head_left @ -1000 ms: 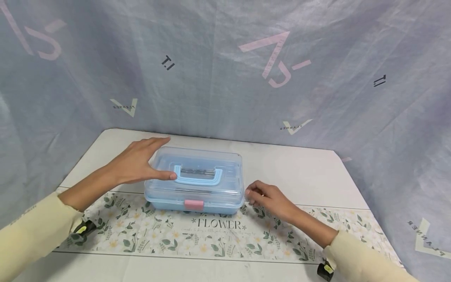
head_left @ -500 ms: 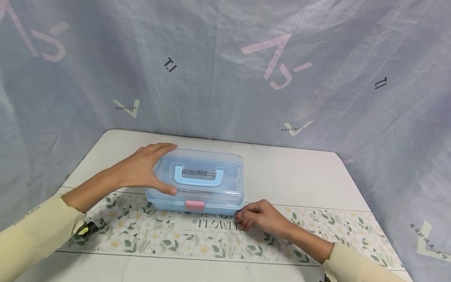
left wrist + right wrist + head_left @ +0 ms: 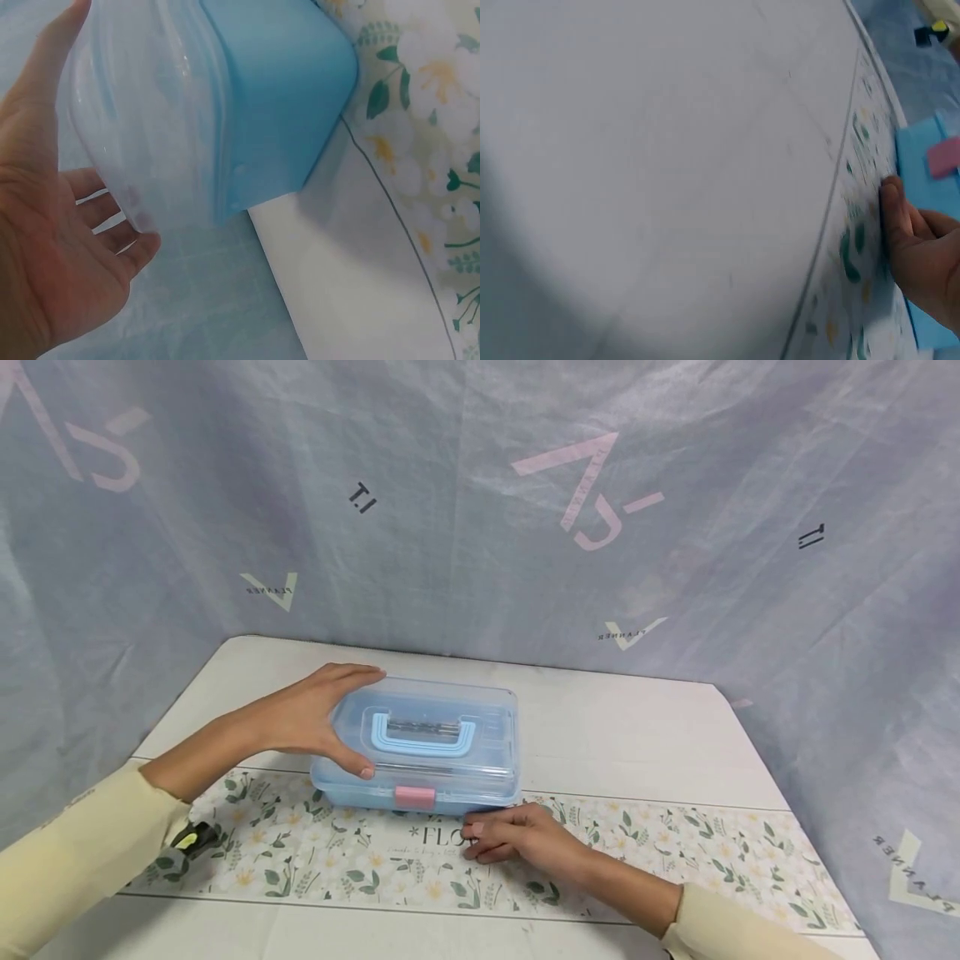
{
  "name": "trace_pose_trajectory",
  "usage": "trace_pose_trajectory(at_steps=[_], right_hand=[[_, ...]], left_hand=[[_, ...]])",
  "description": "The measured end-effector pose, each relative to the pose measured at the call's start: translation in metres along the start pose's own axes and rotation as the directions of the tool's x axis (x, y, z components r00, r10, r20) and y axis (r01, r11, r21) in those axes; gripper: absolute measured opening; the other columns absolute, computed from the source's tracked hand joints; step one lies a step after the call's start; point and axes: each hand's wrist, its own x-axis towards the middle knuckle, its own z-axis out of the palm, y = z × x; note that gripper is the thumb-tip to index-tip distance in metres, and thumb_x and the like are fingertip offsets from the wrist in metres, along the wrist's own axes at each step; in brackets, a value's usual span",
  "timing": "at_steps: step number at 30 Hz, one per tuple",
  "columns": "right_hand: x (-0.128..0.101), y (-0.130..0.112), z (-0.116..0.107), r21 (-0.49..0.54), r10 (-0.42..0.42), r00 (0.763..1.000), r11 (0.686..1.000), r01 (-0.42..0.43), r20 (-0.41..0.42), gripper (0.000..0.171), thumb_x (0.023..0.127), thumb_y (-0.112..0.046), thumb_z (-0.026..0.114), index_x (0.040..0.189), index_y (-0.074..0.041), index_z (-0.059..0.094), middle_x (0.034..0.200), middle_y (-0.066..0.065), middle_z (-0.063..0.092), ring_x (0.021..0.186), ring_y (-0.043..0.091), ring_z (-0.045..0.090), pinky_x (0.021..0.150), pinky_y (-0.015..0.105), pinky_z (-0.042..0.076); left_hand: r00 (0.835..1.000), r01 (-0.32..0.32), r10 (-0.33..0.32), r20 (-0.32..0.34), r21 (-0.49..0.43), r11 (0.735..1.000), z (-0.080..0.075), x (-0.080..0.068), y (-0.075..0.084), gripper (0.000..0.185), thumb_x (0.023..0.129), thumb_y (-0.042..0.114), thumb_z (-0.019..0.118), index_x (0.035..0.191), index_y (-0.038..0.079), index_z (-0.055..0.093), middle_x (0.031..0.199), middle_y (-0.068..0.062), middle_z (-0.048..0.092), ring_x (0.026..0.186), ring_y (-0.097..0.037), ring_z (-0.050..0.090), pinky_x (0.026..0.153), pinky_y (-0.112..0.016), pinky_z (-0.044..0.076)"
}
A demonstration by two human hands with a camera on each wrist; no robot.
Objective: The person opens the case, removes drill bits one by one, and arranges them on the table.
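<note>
A light-blue plastic storage box [image 3: 420, 739] with a clear lid, a folded-down blue handle [image 3: 422, 745] and a pink latch [image 3: 415, 797] stands closed on the table. My left hand [image 3: 311, 714] spans the lid's left end, thumb on the front slope and fingers at the back edge. In the left wrist view those fingers bend around the clear lid [image 3: 150, 112]. Low at the box's front right, my right hand [image 3: 517, 835] has its fingers loosely bent, right of the latch. In the right wrist view its thumb [image 3: 891, 199] lies close along the box front, below the pink latch.
A floral strip [image 3: 315, 868] with printed lettering runs across the white table [image 3: 600, 718], under the front of the box. Grey-blue printed cloth [image 3: 450, 527] hangs behind the table and at its sides. Dark thin items show through the lid under the handle.
My right hand has moved left and nearer, from the box's right end to its front. My left hand has shifted slightly right, its thumb sliding down from the handle to the lid's front.
</note>
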Motion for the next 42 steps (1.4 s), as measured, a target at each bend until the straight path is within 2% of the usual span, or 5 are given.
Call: trace_pose_trajectory(at_steps=[5,9,25,31,42], right_hand=[[0.007,0.001,0.019,0.088,0.026,0.998,0.996,-0.021,-0.058,0.047,0.113,-0.028,0.068,0.144,0.007,0.073,0.161,0.025,0.065,0.127,0.029,0.081,0.108,0.035,0.065],[0.015,0.002,0.036,0.172,0.016,0.996,0.985,-0.001,-0.084,0.049,0.113,-0.028,0.070,0.144,0.009,0.071,0.150,0.025,0.072,0.123,0.027,0.082,0.108,0.036,0.066],[0.043,-0.003,0.080,0.457,0.068,0.973,0.888,0.040,-0.219,0.061,0.110,-0.039,0.075,0.138,0.016,0.069,0.118,0.017,0.085,0.100,0.015,0.085,0.095,0.028,0.069],[0.049,-0.007,0.087,0.487,0.104,0.952,0.872,0.053,-0.289,0.068,0.106,-0.047,0.078,0.132,0.016,0.071,0.100,0.009,0.086,0.089,0.013,0.084,0.086,0.027,0.070],[0.055,-0.008,0.096,0.433,0.106,0.924,0.899,0.069,-0.368,0.065,0.106,-0.048,0.076,0.111,0.017,0.077,0.079,0.005,0.081,0.068,0.010,0.079,0.068,0.027,0.068]], left_hand=[[1.000,0.003,-0.003,0.013,0.023,1.000,-0.002,0.003,0.000,0.142,0.064,0.079,0.099,0.176,0.014,0.041,0.182,-0.019,0.039,0.167,-0.048,0.037,0.124,-0.078,0.044],[0.999,0.021,-0.022,0.030,0.023,1.000,-0.003,0.004,0.001,0.143,0.063,0.081,0.099,0.175,0.014,0.042,0.181,-0.019,0.039,0.167,-0.048,0.037,0.123,-0.077,0.045],[0.996,0.049,-0.048,0.069,-0.007,0.999,-0.007,0.007,0.008,0.142,0.061,0.077,0.103,0.173,0.011,0.045,0.177,-0.017,0.043,0.163,-0.048,0.041,0.120,-0.075,0.047],[0.996,0.045,-0.043,0.077,-0.023,0.999,-0.011,0.010,0.009,0.142,0.061,0.075,0.104,0.173,0.011,0.044,0.172,-0.017,0.046,0.160,-0.046,0.044,0.119,-0.073,0.049],[0.990,0.061,-0.057,0.126,-0.033,0.998,-0.015,0.014,0.014,0.146,0.061,0.069,0.107,0.175,0.009,0.040,0.173,-0.020,0.041,0.160,-0.049,0.042,0.118,-0.074,0.049]])
